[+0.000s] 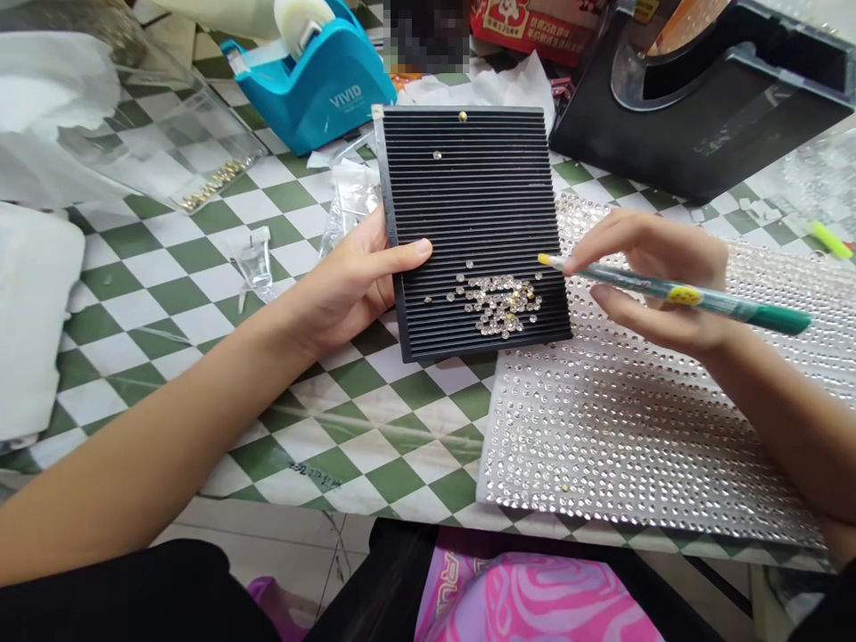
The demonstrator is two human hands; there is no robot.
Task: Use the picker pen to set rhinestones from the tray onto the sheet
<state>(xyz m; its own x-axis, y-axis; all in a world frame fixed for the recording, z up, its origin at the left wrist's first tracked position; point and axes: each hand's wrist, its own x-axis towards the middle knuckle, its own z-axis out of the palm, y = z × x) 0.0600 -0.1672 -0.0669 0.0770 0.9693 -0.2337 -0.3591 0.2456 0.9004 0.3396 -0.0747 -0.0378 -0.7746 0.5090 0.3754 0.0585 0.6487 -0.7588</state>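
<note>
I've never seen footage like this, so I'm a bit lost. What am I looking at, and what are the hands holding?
This picture comes from a camera worn on a person's head, looking forward and down at their bare hands. The left hand grips a black ridged tray, which has a cluster of small clear rhinestones on it. The right hand holds a green pencil-like tool with a yellow tip, just beside the tray's edge. Under that hand lies a sheet covered in rows of rhinestones. Everything sits on a green-and-white checkered table cover. Farther off are a blue tape dispenser and a clear plastic bag of small gold pieces.
</note>
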